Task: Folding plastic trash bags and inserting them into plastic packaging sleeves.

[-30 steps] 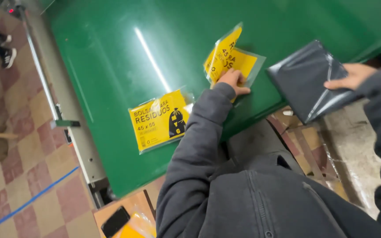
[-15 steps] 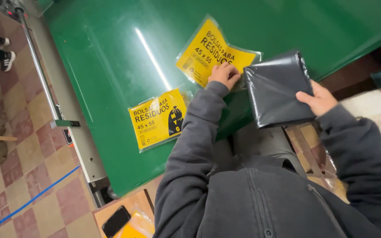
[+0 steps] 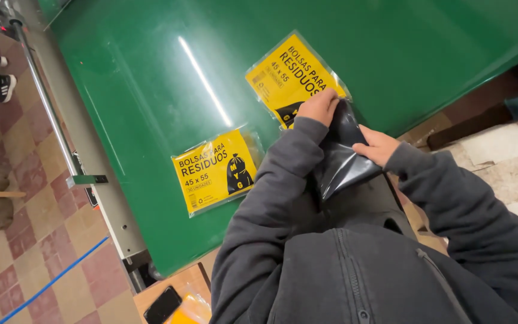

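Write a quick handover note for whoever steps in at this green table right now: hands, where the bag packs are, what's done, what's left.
Left hand: holding open the near edge of the yellow-labelled clear sleeve on the green table.
Right hand: pressing the folded stack of black bags toward that opening.
Done: one filled yellow pack lies flat on the table, apart from the hands.
Left: the black stack is mostly outside the sleeve; it seems to need sliding fully in. Whether the sleeve gets sealed cannot be told.
A dark phone lies on a lower surface by the table's near corner.
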